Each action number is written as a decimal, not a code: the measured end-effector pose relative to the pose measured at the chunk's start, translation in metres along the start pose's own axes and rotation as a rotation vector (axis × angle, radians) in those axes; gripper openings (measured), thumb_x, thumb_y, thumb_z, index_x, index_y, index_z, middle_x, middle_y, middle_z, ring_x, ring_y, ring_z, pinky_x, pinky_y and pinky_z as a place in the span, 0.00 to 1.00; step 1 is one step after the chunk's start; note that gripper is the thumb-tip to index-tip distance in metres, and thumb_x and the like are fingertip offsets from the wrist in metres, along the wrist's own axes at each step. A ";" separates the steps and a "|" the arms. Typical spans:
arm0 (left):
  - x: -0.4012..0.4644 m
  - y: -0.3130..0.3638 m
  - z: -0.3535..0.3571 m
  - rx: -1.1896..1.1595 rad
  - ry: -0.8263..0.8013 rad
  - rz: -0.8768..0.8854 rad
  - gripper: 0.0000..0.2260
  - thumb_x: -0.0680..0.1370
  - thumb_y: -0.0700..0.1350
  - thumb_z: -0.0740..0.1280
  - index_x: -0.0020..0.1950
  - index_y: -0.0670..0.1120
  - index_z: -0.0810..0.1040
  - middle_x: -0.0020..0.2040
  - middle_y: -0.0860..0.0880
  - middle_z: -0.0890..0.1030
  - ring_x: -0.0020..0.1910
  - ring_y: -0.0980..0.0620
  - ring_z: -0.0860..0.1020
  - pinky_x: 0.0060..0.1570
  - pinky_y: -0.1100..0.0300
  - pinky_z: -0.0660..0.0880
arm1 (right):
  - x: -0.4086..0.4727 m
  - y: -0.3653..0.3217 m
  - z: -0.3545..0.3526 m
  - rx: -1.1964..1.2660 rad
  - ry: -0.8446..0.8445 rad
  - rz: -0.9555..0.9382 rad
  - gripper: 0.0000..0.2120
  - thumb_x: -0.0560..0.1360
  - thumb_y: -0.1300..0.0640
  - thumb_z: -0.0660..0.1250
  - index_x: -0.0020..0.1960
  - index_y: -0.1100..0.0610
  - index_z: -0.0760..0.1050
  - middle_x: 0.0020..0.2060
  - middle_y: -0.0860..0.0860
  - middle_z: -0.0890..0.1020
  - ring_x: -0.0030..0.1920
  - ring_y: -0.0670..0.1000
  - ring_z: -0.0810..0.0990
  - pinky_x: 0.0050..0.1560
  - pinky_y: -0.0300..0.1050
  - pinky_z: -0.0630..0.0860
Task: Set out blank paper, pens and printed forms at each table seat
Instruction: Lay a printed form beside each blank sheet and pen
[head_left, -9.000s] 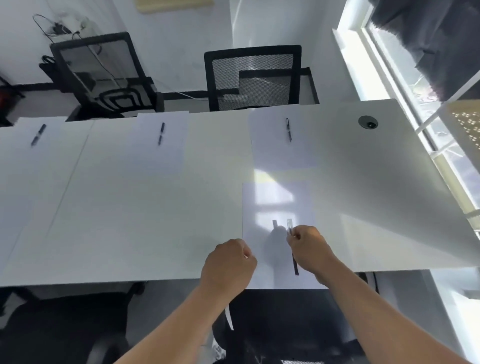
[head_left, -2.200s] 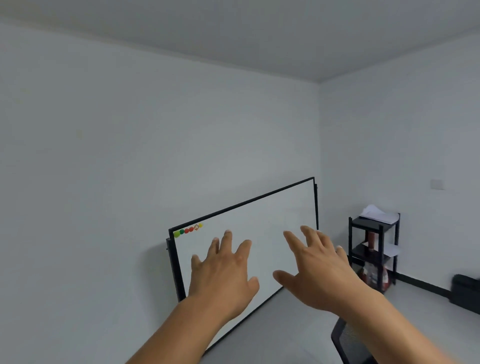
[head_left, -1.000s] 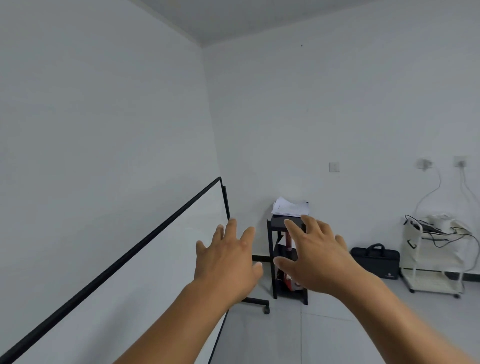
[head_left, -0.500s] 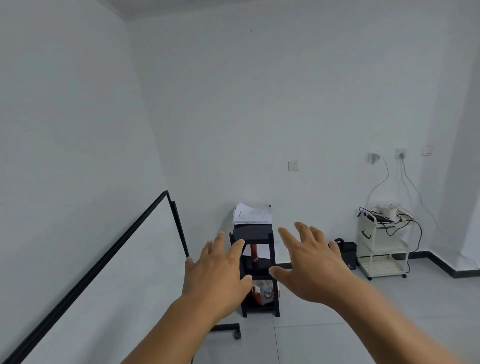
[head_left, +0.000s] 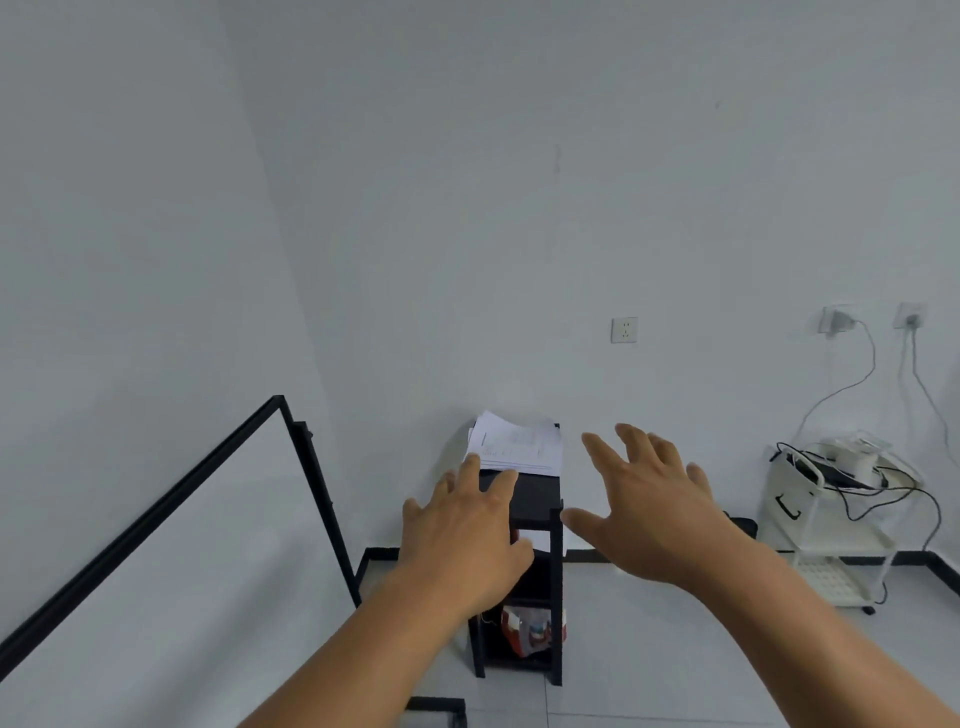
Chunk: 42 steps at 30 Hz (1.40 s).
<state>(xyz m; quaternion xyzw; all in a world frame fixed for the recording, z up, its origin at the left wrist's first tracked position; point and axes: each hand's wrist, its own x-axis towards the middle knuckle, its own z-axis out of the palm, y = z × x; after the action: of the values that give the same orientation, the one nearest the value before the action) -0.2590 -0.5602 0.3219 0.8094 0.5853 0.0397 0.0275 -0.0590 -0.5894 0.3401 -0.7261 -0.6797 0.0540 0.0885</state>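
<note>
A: Whiteboard (head_left: 156, 545) leaning at nine o'clock, its black frame running down to a wheeled foot on the floor near the person's path; that foot is the first thing I'd worry about; a shoe could catch it on the walk in.

B: And the hands?

A: Left hand (head_left: 462, 540) is held out flat, fingers straight and a little spread, gripping nothing; in the view its fingertips overlap the near edge of the black shelf unit (head_left: 535, 504), but I judge it is not yet touching; how much gap remains, I cannot tell.

B: Where are the forms?

A: Stack of printed forms (head_left: 517, 447) sits on the top of that shelf unit at twelve o'clock, sheets fanned unevenly, left edges hanging past the shelf top; the print is too small to read.

B: So a careless grab spills them.

A: Likely; the stack is loose, so a one-sided pinch could slide the upper sheets off and leave the lower ones; lifting from both sides would be safer; the unit looks narrow and tall, so a push on its top might rock it.

B: Right side?

A: Right hand (head_left: 654, 509) is also flat and spread, empty, at about one o'clock of the stack; beyond it, at three o'clock, a white cart (head_left: 831, 525) trails black cables (head_left: 883, 493) toward wall sockets; straying that way risks a snag.
</note>
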 end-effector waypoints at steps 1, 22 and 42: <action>0.004 0.001 0.001 0.006 -0.003 -0.001 0.33 0.83 0.61 0.63 0.86 0.58 0.56 0.88 0.46 0.52 0.84 0.42 0.61 0.75 0.35 0.66 | 0.003 0.001 0.001 -0.005 -0.004 0.013 0.43 0.81 0.29 0.60 0.87 0.43 0.46 0.87 0.53 0.47 0.87 0.62 0.46 0.83 0.70 0.55; 0.467 -0.107 0.113 -0.181 -0.182 0.001 0.33 0.84 0.63 0.63 0.86 0.58 0.57 0.86 0.48 0.57 0.82 0.43 0.64 0.73 0.37 0.70 | 0.471 0.024 0.099 -0.077 -0.225 0.091 0.44 0.80 0.30 0.61 0.88 0.43 0.45 0.87 0.52 0.48 0.87 0.59 0.47 0.83 0.69 0.55; 0.718 -0.107 0.285 -0.367 -0.434 -0.663 0.33 0.83 0.63 0.62 0.85 0.55 0.58 0.81 0.48 0.63 0.76 0.42 0.70 0.70 0.38 0.74 | 0.831 0.119 0.280 -0.126 -0.693 -0.368 0.43 0.81 0.28 0.60 0.87 0.44 0.47 0.87 0.51 0.52 0.85 0.59 0.55 0.80 0.69 0.63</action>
<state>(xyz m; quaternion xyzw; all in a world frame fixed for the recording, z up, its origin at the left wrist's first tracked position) -0.1089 0.1555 0.0519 0.5489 0.7776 -0.0390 0.3043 0.0603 0.2467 0.0771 -0.5350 -0.7901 0.2372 -0.1826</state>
